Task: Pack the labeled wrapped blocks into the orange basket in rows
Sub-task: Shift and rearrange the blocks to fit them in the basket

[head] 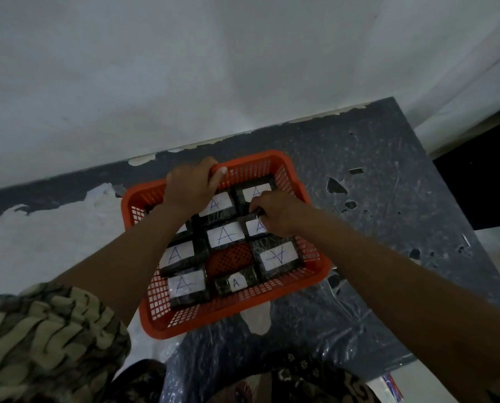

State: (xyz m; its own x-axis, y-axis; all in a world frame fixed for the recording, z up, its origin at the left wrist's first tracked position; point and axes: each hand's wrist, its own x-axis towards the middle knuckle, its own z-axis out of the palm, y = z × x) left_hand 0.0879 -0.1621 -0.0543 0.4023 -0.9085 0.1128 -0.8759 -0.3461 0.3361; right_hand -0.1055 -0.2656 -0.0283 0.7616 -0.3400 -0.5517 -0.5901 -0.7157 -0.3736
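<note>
The orange basket sits on the dark table and holds several black wrapped blocks with white labels marked "A". My left hand grips the basket's far rim. My right hand is closed on the top edge of a block in the middle row at the right. Other blocks lie around it: one at the far right, one at the centre, one at the near right, a small one at the near middle and one at the near left. A bare patch of basket floor shows in the middle.
The table top is covered in wrinkled clear plastic with white peeled patches, and it ends near a white wall behind the basket. A patterned sleeve fills the lower left. A dark gap lies off the table's right edge.
</note>
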